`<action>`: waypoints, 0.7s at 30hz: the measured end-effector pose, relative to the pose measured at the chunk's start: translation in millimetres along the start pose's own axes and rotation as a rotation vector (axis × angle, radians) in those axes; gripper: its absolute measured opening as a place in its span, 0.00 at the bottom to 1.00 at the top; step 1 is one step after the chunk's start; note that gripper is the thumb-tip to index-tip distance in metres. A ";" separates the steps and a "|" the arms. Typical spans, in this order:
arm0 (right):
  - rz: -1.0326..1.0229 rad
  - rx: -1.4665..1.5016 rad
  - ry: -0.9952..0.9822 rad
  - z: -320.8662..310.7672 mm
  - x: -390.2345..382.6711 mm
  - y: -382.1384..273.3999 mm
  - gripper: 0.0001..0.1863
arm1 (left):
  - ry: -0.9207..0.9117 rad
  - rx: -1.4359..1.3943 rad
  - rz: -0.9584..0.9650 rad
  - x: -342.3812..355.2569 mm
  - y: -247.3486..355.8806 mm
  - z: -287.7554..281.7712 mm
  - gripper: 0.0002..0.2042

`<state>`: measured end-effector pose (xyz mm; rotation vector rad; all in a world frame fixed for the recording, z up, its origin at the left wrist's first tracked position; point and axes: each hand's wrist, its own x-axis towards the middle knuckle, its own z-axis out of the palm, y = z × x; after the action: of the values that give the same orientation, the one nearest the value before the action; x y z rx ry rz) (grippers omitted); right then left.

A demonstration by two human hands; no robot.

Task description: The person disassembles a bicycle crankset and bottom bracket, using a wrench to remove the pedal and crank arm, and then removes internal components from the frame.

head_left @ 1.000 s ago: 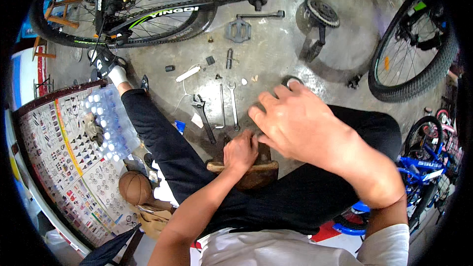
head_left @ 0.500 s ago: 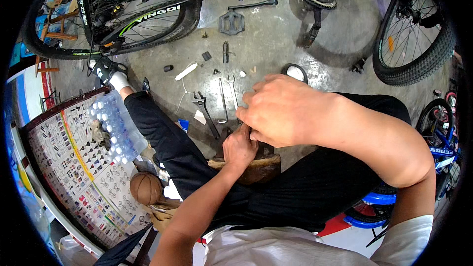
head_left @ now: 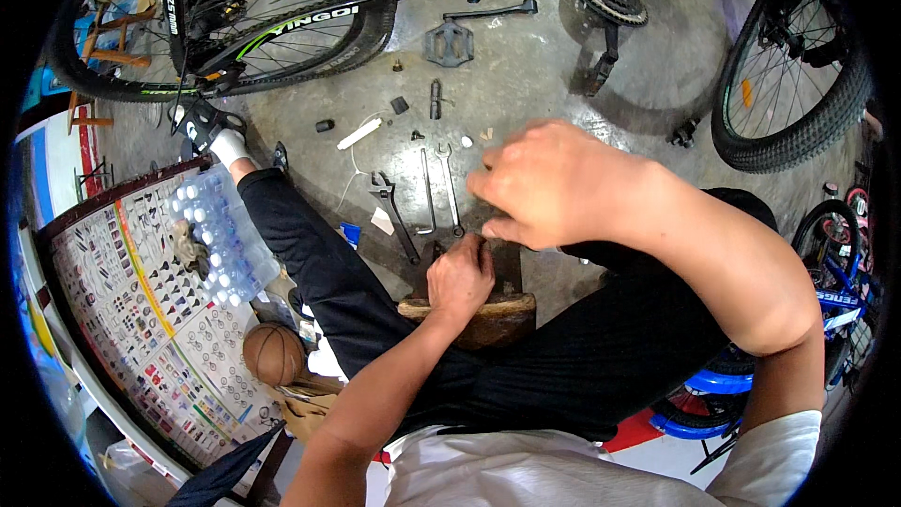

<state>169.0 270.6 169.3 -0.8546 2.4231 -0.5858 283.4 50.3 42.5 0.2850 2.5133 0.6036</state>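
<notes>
My left hand (head_left: 460,274) is closed, thumb and fingertips pressed together above a worn wooden stool (head_left: 511,308) between my legs. What it pinches is hidden or too small to name. Up and to the right of it, my right hand (head_left: 544,190) hovers, slightly blurred. Its thumb is parted from its curled fingers, and nothing shows between them. On the floor just beyond the left hand lie an open-ended wrench (head_left: 449,190), a thin L-shaped rod (head_left: 427,192) and an adjustable wrench (head_left: 392,211).
Farther off lie a pedal (head_left: 450,43), a crank arm (head_left: 493,11), a chainring with crank (head_left: 610,2) and a white tube (head_left: 359,133). A bicycle wheel (head_left: 361,47) stands far left, another tyre (head_left: 798,145) at right. Bottled water (head_left: 230,235) and a basketball (head_left: 273,354) sit left.
My right hand has come away from the left, upward, and its thumb has parted from its fingers. The left hand stays nearly in place. The view has shifted slightly.
</notes>
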 end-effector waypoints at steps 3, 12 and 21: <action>0.073 0.026 0.078 1.8 10.5 11.6 0.19 | -0.011 0.026 -0.033 0.7 -0.6 2.0 0.09; 0.449 0.264 0.283 -3.6 41.3 65.9 0.22 | 0.029 -0.022 0.002 -0.7 -0.3 2.9 0.09; 0.741 0.638 0.227 -4.1 68.5 89.0 0.22 | 0.000 -0.016 -0.003 -0.5 -0.3 -2.9 0.08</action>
<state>80.1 289.1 103.2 0.3753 2.2711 -1.0806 282.3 48.8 44.8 0.2750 2.5071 0.6226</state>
